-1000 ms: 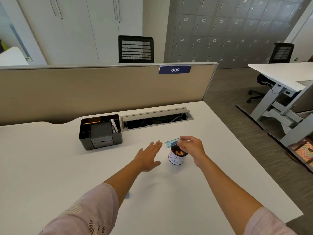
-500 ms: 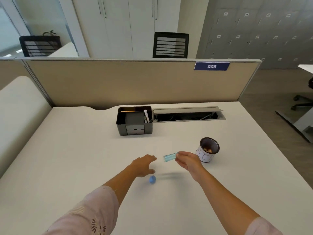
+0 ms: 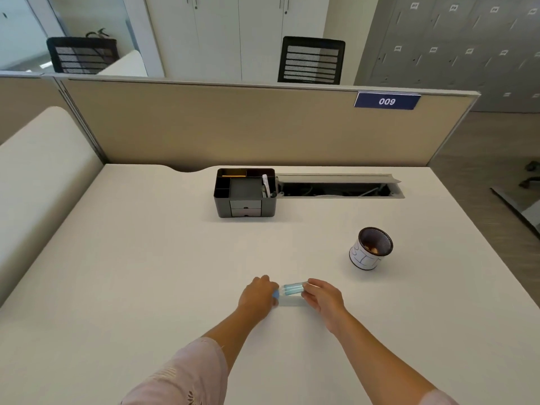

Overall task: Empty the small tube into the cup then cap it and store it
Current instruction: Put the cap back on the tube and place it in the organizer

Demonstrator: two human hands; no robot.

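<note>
A small clear bluish tube [image 3: 291, 288] lies level just above the white desk, held at its right end by my right hand [image 3: 321, 296]. My left hand [image 3: 257, 296] is closed on a small blue cap [image 3: 275, 294] pressed against the tube's left end. Whether the cap is fully seated I cannot tell. The cup [image 3: 370, 248], white outside with black marks and dark inside, stands upright to the right and farther back, with something brownish at its bottom. Both hands are well clear of it.
A black desk organiser [image 3: 246, 192] with small drawers and pens stands at the back centre. Beside it is an open cable tray [image 3: 339, 188] in the desk. A beige partition [image 3: 233, 124] closes the far edge; the desk's right edge drops to the floor.
My right hand carried the tube from over the cup down and to the left. My left hand picked the blue cap off the desk and brought it to the tube's end.
</note>
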